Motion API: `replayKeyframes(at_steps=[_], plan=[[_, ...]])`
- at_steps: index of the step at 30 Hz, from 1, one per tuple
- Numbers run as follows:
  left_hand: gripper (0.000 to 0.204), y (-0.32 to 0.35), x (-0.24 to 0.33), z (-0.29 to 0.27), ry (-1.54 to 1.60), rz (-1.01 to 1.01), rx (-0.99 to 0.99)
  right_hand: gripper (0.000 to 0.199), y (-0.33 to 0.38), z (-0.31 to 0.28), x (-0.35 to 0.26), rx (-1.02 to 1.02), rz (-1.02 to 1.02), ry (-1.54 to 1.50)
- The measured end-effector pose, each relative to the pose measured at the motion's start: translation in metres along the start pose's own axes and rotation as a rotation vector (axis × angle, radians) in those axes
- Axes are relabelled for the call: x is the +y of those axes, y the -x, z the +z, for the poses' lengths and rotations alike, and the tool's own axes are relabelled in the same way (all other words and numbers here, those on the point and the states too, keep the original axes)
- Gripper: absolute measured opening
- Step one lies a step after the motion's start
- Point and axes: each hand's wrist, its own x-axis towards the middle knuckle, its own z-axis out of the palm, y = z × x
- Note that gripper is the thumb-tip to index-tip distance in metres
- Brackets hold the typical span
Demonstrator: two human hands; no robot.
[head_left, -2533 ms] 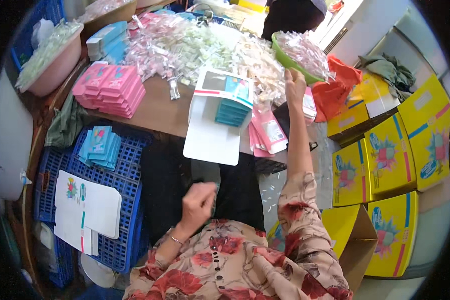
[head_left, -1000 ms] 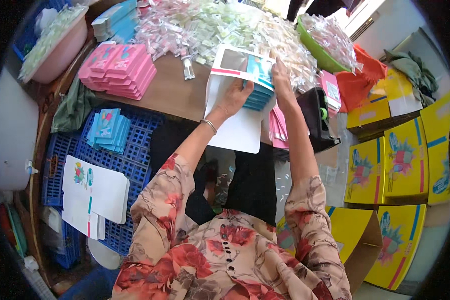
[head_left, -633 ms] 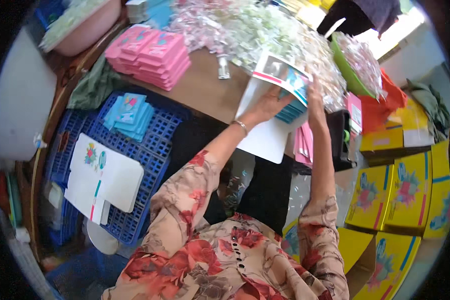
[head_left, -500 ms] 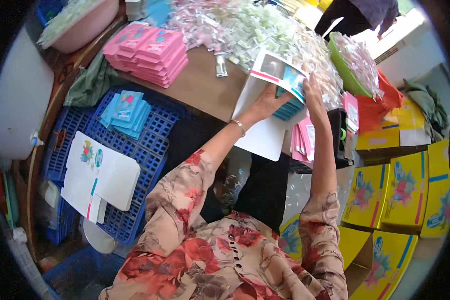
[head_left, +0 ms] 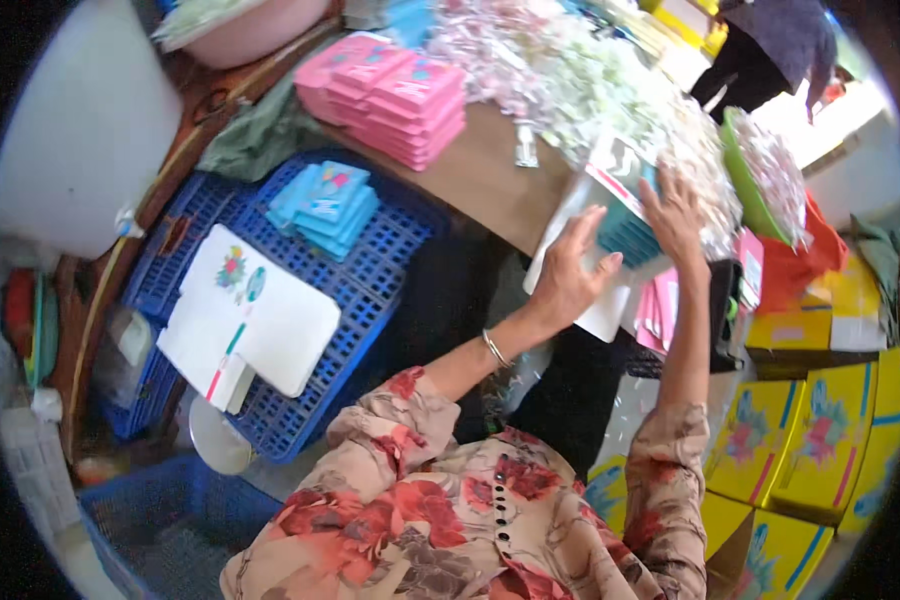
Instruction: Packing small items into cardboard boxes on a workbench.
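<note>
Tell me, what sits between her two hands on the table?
In the head view, a stack of teal packets on a white card lies between the left hand and right hand.

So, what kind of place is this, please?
Probably a small packing workshop. Stacks of pink packets and loose wrapped pieces cover the wooden table, yellow cartons stand at the right, and both hands rest on a teal stack.

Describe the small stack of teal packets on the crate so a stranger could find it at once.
Start at the blue plastic crate left of the wooden table. The teal packets lie on its upper part, above the white cards. They are the only teal stack there; the table's pink packets differ.
</note>
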Motion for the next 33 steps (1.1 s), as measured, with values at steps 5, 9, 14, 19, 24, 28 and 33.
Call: replayKeyframes(at_steps=[5, 9, 14, 19, 24, 28, 33], plan=[[0.054, 0.0, 0.034, -0.087, 0.093, 0.201, 0.68, 0.069, -0.011, -0.044, -0.03, 0.289, -0.05, -0.233], [0.027, -0.045, 0.026, -0.182, 0.445, -0.03, 1.066, 0.058, -0.04, -0.089, -0.15, -0.047, -0.264, -0.924], [0.081, -0.086, -0.023, -0.217, 0.623, -0.217, 0.839, 0.085, -0.142, -0.022, -0.262, -0.465, -0.081, -1.064], [0.089, -0.117, -0.025, -0.208, 0.633, -0.199, 0.777, 0.096, -0.192, 0.029, -0.28, -1.104, -0.077, -0.936], [0.096, -0.136, -0.019, -0.201, 0.799, -0.299, 0.701, 0.112, -0.181, 0.021, -0.276, -1.225, -0.219, -1.076], [0.1, -0.151, -0.071, -0.226, 0.733, -0.42, 0.769, 0.11, -0.168, 0.021, -0.277, -1.116, -0.229, -1.099], [0.068, -0.126, -0.068, -0.207, 0.192, -0.445, 0.958, 0.091, -0.137, 0.025, -0.252, -0.987, -0.175, -1.26]])
